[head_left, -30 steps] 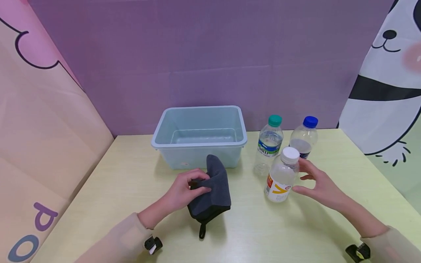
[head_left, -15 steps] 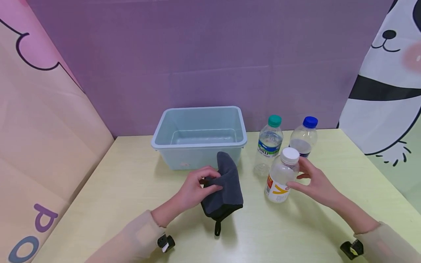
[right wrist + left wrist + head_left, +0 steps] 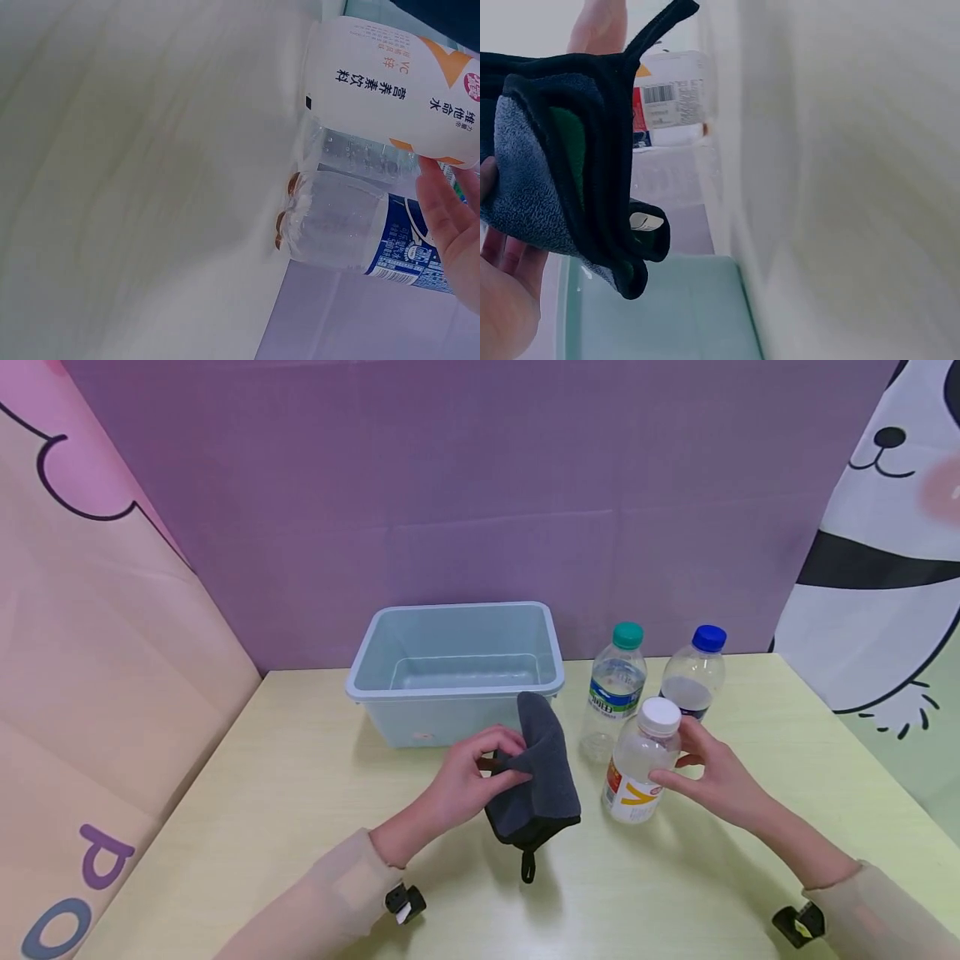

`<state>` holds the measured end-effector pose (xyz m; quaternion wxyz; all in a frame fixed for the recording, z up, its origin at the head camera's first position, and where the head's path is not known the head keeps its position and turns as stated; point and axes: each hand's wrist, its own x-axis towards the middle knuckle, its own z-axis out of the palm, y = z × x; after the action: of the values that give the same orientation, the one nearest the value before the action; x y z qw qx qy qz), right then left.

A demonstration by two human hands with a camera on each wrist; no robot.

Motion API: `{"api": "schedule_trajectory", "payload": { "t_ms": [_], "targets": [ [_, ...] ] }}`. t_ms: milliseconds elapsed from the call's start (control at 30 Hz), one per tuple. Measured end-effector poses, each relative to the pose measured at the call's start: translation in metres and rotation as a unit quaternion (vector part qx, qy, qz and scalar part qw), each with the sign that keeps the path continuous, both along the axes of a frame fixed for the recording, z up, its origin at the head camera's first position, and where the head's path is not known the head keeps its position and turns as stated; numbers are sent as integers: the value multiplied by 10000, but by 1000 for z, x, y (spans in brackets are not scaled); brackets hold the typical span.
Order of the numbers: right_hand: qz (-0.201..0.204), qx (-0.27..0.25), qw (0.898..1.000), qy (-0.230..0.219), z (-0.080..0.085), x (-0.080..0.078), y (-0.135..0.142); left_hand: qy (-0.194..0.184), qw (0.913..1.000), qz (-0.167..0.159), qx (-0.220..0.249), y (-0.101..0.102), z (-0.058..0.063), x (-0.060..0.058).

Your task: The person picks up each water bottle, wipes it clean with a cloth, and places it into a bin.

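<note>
My left hand (image 3: pixel 468 785) pinches a folded dark grey cloth (image 3: pixel 551 768) between thumb and fingers, over the table in front of the bin. Black edging and a small hanging loop show on the cloth, and a green inner layer appears in the left wrist view. Just right of it stands a clear plastic bottle (image 3: pixel 633 789) with a white cap and a white, orange and red label, upright on the table. My right hand (image 3: pixel 723 781) grips this bottle from its right side, thumb in front and fingers behind.
A light blue plastic bin (image 3: pixel 453 718) stands at the back of the pale table (image 3: pixel 300 777). Behind the held bottle are a green-capped bottle (image 3: pixel 615 693) and a blue-capped bottle (image 3: pixel 693 677). A purple backdrop (image 3: pixel 487 485) closes off the rear.
My left hand has carried the cloth rightward and slightly up, closer to the white-capped bottle. My right thumb has come in onto that bottle, which stays in about the same spot.
</note>
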<state>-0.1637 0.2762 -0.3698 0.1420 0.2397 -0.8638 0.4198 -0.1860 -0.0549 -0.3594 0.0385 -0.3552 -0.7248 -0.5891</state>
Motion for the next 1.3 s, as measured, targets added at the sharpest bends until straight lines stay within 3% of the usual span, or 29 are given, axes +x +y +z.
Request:
{"api": "schedule_trajectory", "payload": {
  "t_ms": [433,733,1300],
  "targets": [
    [192,-107,9997,47,1,-2,1,-51,9997,-234,58,37,13,-12],
    [264,-127,9995,115,2,-3,2,-203,9979,-525,317,60,5,-21],
    [395,-198,9988,195,2,-3,4,-373,9965,-607,438,77,0,-23]
  ]
}}
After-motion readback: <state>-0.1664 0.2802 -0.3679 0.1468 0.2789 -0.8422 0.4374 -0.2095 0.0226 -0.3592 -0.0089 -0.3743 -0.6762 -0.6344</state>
